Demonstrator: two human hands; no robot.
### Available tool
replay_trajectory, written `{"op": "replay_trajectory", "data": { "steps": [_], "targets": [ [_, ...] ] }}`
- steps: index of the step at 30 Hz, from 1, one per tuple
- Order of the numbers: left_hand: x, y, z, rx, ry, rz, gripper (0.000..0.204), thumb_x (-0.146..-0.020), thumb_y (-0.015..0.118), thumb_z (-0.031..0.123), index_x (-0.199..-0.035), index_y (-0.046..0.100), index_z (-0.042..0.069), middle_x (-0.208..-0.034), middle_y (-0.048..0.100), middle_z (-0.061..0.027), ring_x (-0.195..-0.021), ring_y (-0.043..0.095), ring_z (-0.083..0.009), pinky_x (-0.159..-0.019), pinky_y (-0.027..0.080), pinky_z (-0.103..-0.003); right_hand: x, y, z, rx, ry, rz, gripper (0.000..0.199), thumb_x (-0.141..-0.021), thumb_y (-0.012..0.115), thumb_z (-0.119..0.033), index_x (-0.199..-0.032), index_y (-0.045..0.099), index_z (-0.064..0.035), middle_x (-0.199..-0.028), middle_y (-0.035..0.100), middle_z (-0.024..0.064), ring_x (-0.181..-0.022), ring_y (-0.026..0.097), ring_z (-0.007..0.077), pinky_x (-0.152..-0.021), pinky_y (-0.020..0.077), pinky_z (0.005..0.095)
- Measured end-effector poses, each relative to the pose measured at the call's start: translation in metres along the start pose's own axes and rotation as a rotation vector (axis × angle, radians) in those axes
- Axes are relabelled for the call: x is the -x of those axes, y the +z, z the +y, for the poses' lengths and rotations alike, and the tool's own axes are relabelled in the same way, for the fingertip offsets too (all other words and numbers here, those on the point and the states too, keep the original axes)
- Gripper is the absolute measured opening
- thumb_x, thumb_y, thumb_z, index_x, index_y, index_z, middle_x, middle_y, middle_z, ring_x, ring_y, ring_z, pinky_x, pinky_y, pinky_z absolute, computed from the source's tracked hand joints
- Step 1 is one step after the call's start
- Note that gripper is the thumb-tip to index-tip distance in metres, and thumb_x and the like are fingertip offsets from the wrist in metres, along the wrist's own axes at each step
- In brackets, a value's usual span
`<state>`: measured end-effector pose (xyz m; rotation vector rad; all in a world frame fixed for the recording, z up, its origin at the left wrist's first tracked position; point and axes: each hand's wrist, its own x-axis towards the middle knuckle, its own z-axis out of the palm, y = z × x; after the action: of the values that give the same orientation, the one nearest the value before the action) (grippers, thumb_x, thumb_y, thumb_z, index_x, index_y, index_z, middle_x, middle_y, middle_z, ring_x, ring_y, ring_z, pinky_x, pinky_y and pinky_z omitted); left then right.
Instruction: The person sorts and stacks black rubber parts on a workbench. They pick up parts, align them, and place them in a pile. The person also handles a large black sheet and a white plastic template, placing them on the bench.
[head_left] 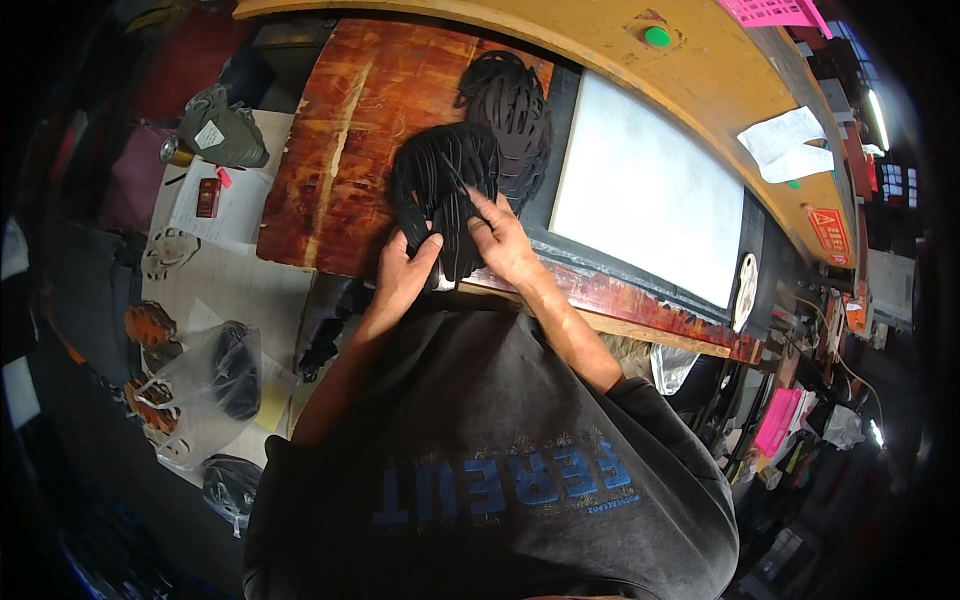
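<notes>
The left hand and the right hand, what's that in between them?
In the head view, a bunch of black strips lies between the left hand and the right hand; both hands touch it.

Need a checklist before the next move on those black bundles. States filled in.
1. Left hand on front bundle: ok, at its near left edge.
2. Right hand closed on strands: cannot tell; fingers are at them.
3. Front bundle apart from rear bundle: cannot tell; they overlap in view.
4. Rear bundle tidy: not ok, loose loops at its far end.
5. Hands off white slab: ok.
</notes>
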<state>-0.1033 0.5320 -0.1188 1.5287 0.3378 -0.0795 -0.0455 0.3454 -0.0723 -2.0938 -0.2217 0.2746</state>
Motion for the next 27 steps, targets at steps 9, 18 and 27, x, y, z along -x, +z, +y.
{"op": "replay_trajectory", "data": {
  "steps": [9,18,27],
  "targets": [
    [0.001,-0.001,0.000,0.059,-0.087,-0.012,0.027,-0.097,0.074,0.018,-0.115,0.070,-0.002,-0.107,0.072,-0.0073,-0.097,0.066,-0.0147,-0.088,0.054,-0.033,0.002,0.000,-0.003,-0.119,-0.125,0.073,0.064,-0.098,0.065,-0.005,-0.158,0.043,-0.0049,-0.148,0.052,0.0184,-0.139,0.050,0.0295,-0.119,0.0362,0.0364],
    [0.010,-0.009,0.009,0.001,0.027,-0.152,0.033,-0.100,0.073,0.016,-0.129,0.066,0.000,-0.110,0.071,-0.0026,-0.090,0.067,-0.0084,-0.066,0.058,-0.026,0.002,0.003,0.001,-0.059,-0.210,0.111,0.040,-0.096,0.067,-0.004,-0.136,0.068,-0.0087,-0.134,0.060,0.0191,-0.128,0.059,0.0329,-0.111,0.0450,0.0375],
    [0.008,-0.018,0.009,0.025,-0.057,-0.245,0.039,-0.100,0.072,0.013,-0.136,0.061,0.003,-0.116,0.070,-0.0052,-0.090,0.068,-0.0100,-0.069,0.060,-0.026,0.002,0.001,-0.003,-0.064,-0.154,0.094,0.038,-0.087,0.079,-0.014,-0.123,0.075,-0.0026,-0.128,0.062,0.0258,-0.123,0.060,0.0418,-0.108,0.0469,0.0429]
  ]
}}
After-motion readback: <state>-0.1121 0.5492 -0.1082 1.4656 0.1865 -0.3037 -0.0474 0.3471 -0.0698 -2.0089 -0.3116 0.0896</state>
